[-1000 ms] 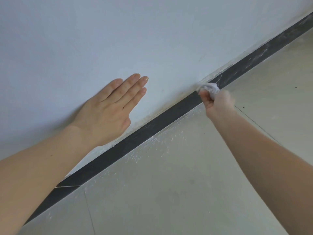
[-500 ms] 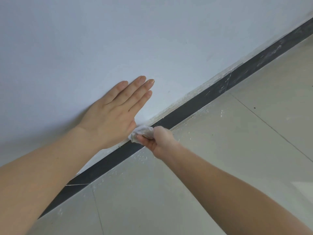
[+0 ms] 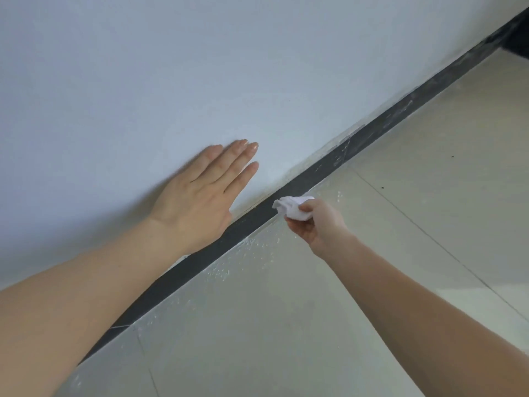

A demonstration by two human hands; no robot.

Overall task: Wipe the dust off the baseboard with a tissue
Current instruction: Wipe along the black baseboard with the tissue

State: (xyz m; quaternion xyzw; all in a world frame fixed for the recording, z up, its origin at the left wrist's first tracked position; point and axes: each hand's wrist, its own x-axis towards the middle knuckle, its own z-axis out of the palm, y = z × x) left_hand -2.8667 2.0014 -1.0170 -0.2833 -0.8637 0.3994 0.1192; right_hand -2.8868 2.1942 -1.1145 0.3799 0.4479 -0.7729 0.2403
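A dark baseboard runs diagonally from lower left to upper right where the pale wall meets the floor. Its far stretch carries pale dust streaks. My right hand is shut on a crumpled white tissue, whose tip touches the baseboard's lower edge near the middle of the view. My left hand lies flat on the wall with fingers stretched out, its heel just above the baseboard, to the left of the tissue.
The white wall fills the upper left. Beige floor tiles with thin grout lines fill the lower right, and white specks of dust lie on them along the baseboard. A dark corner shows at the far upper right.
My right hand swept the tissue down-left along the baseboard toward my left hand, then moved a little back to the right. My left hand stayed flat on the wall.
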